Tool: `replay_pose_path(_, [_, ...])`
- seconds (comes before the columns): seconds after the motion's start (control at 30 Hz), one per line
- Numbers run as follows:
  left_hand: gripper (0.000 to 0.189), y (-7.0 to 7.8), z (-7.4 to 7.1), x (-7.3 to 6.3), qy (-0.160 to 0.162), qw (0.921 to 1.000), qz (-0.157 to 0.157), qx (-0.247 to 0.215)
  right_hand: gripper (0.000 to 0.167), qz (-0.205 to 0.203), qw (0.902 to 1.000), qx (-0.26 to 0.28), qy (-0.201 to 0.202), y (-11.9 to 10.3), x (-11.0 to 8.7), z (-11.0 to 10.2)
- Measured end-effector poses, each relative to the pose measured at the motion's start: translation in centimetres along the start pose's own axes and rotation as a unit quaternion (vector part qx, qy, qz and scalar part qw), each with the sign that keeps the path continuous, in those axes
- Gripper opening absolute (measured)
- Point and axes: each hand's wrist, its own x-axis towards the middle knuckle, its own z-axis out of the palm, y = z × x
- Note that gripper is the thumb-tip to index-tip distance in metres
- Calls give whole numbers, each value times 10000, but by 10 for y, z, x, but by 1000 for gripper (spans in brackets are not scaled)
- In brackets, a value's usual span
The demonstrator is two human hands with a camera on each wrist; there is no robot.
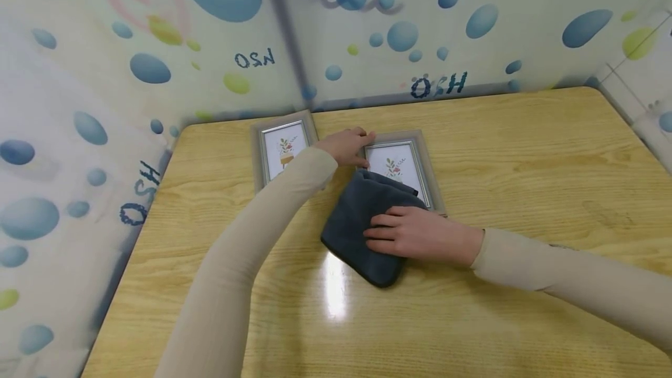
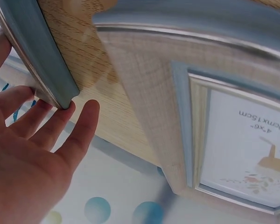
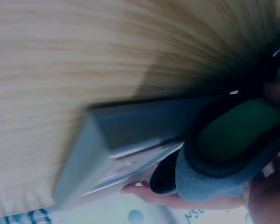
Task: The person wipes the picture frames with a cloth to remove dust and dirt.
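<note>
A picture frame point(image 1: 429, 171) with a beige-grey border and a floral print lies on the table. My left hand point(image 1: 343, 146) grips its far left corner, the fingers point(image 2: 79, 135) and thumb at the border's edge. Over the frame's near left part lies a folded dark grey cloth point(image 1: 349, 220), hiding that part and some of the print. My right hand point(image 1: 412, 232) holds the cloth from above, its fingers spread across the fabric. In the right wrist view, the cloth point(image 3: 210, 175) bunches into a loop with a green inside, beside the frame's edge point(image 3: 144, 123).
A second, similar picture frame point(image 1: 257, 150) lies to the left, partly hidden behind my left sleeve point(image 1: 252, 238). Both frames are on a light wooden table point(image 1: 525, 162). A wall point(image 1: 367, 63) with blue and green drops borders the table's far and left sides.
</note>
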Motion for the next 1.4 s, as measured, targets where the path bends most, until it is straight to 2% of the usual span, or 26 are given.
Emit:
replay_pose_path(0.13, [78,1,-1,0,0,10000,22,-11,42,185,9997,176,20,0,-20,1])
replay_pose_path(0.27, [78,3,-2,-2,4,10000,15,33,44,392,9981,463,58,3,-46,-1])
replay_pose_path(0.4, [78,3,-3,-3,2,10000,7,76,48,583,9969,521,-8,6,-72,-7])
replay_pose_path(0.5, [78,3,-4,-3,-3,9999,-10,147,50,674,9961,565,-110,6,-82,-11])
replay_pose_path(0.63, [78,3,-4,-4,-28,9997,-74,222,48,628,9964,541,-154,3,-72,-10])
replay_pose_path(0.87, [78,4,-2,-1,10,9998,-107,142,40,462,9987,206,12,-8,-16,-2])
replay_pose_path(1.0, [78,1,2,1,12,10000,-83,23,38,529,9985,101,119,-14,1,0])
replay_pose_path(1.07, [78,-1,4,1,8,10000,-41,10,38,614,9980,97,148,-15,-1,0])
replay_pose_path(1.17, [78,-2,4,1,35,10000,31,0,40,745,9970,90,172,-16,-15,1])
replay_pose_path(1.3, [78,-4,4,1,61,10000,60,-14,48,911,9953,311,48,-13,-46,-3])
replay_pose_path(1.4, [79,-6,5,2,59,10000,49,-26,55,1041,9920,701,-158,-8,-70,-9])
